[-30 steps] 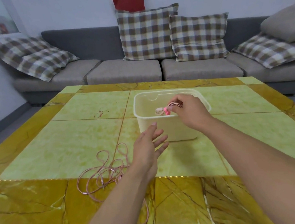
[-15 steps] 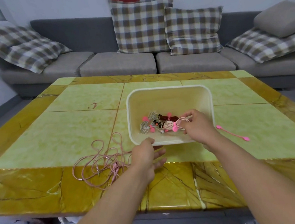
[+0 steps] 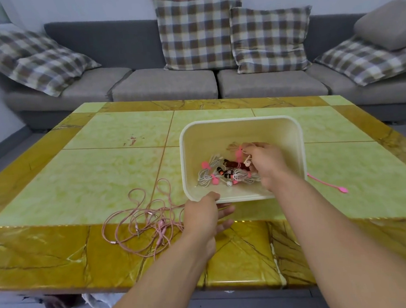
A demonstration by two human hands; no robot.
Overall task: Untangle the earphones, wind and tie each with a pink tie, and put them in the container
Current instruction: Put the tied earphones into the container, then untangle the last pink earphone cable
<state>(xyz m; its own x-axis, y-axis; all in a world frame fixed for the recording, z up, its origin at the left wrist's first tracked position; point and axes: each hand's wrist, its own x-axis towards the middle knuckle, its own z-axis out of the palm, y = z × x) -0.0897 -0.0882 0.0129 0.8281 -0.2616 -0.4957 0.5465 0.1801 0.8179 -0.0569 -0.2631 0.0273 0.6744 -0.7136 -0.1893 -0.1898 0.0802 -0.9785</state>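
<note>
Head view. The right hand (image 3: 266, 163) reaches down into the container (image 3: 240, 126), its fingers (image 3: 254, 149) curled and pinching a wound bundle (image 3: 239, 154) bound with a pink tie; a white earbud shows at the fingertips. The left hand (image 3: 202, 217) is at the container's near-left corner: the thumb lies against the rim, the other fingers stretch out fairly straight beneath the near edge, gripping nothing that can be made out. The cream container stands on the bench (image 3: 101, 176), right of centre. Inside lie several wound earphones (image 3: 220, 174), white and dark red, each with a pink tie, gathered on the floor toward the near wall. On the bench just left of the left hand lies a loose, tangled pink earphone (image 3: 138, 214), touching nothing else. A spare tie (image 3: 327, 183) lies flat on the bench just right of the container. Behind the bench stands a grey sofa (image 3: 167, 83) with checked cushions.
</note>
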